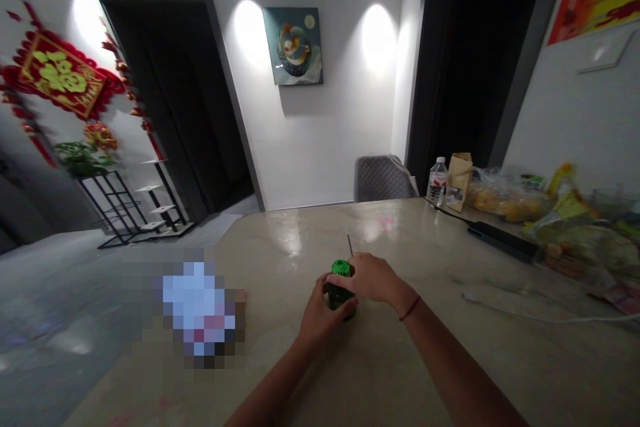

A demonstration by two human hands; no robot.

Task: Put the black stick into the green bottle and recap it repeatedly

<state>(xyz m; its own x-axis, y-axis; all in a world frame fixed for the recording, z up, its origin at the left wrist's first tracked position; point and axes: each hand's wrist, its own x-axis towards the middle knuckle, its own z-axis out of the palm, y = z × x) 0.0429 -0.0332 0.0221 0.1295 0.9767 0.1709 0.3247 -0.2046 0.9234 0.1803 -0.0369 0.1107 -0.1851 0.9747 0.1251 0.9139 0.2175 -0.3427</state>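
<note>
Both hands on a small green-topped jar point(341, 282), mid-counter point(300, 240), well clear of every edge. The left hand point(319, 315) has its grip closed round the dark body from the near side, and the right hand point(373, 278) has its grip closed over the green top, with a thin stick point(349, 245) poking up just behind. A water bottle point(437, 181) and bags point(505, 199) sit along the far right edge, well apart.

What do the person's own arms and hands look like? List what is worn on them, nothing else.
The left hand and right hand are bare: no gloves, and no ring or watch can be made out. Both forearms are uncovered as far as the picture shows, with no sleeve in view. A thin dark red cord bracelet circles the right wrist.
</note>
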